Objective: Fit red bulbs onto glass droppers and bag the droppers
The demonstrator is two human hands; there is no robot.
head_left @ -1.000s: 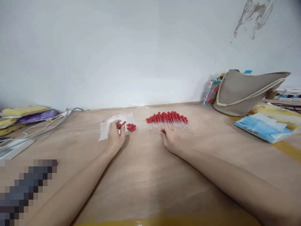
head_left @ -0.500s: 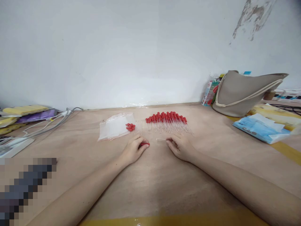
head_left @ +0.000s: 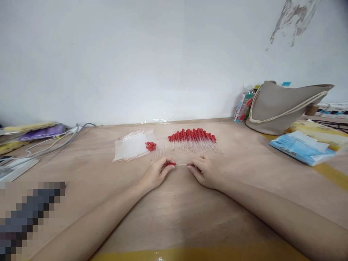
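Note:
My left hand (head_left: pixel 160 171) pinches a red rubber dropper bulb (head_left: pixel 171 164), its open end facing right. Between thumb and fingers, my right hand (head_left: pixel 204 172) grips a thin clear dropper tube (head_left: pixel 181 165). The tube's left end meets the mouth of the bulb; how far it sits inside I cannot tell. Beyond my hands lies a row of droppers (head_left: pixel 191 136) with red bulbs and clear tubes. Loose red bulbs (head_left: pixel 150 146) rest at the edge of a clear plastic bag (head_left: pixel 133 146), and several bare tubes (head_left: pixel 160 148) lie beside them.
To the right are a grey bag (head_left: pixel 282 107), a bottle (head_left: pixel 241 107) and a blue tissue pack (head_left: pixel 299 148). Cables (head_left: pixel 67 139), a white power strip (head_left: pixel 20 169) and yellow and purple packets (head_left: pixel 40 132) occupy the left. A white wall (head_left: pixel 163 65) bounds the wooden table (head_left: pixel 168 217).
My hands have come closer together. The tube moved left and slightly down, and the bulb moved a little right, so the gap between them has closed.

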